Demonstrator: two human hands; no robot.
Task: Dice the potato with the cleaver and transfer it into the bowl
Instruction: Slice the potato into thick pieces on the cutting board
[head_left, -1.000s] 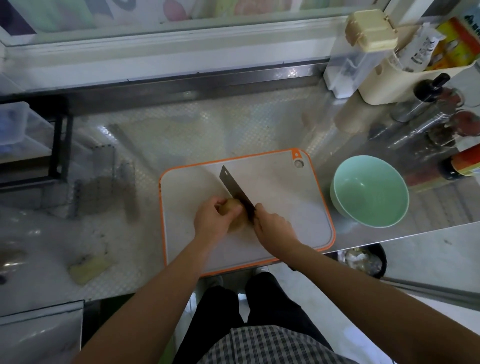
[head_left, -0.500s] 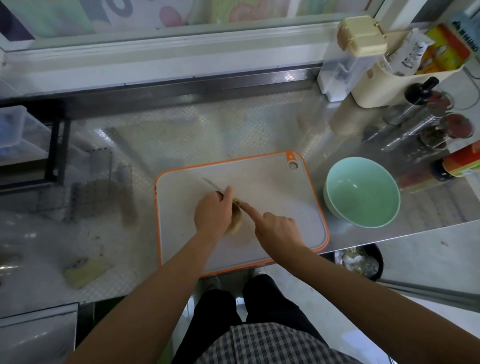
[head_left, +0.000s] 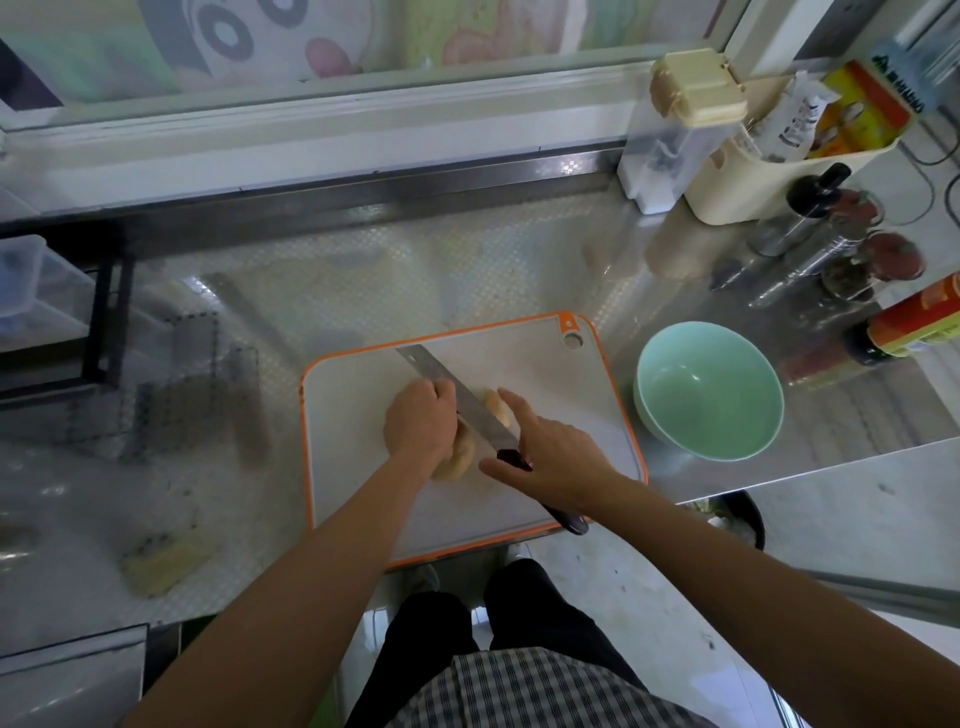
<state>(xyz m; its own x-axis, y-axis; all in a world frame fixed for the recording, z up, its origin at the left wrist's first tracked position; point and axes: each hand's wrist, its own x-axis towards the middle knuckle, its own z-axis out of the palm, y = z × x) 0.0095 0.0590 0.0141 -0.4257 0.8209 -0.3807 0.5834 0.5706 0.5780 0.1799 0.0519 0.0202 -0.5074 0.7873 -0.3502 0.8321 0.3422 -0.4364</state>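
Likely firm but slick where cut, the potato (head_left: 460, 460) needs pinning from above. The left hand (head_left: 420, 423) curls over it, and the right hand (head_left: 556, 457) lies splayed on the cleaver (head_left: 457, 396) handle.

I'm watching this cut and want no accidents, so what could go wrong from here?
1. The left hand grips the potato right against the cleaver blade, so its fingers could get nicked.
2. The right hand lies over the handle with index finger and thumb spread rather than wrapped, so the cleaver might twist or slip.
3. The bowl stands off the board, so dice could spill in transfer.
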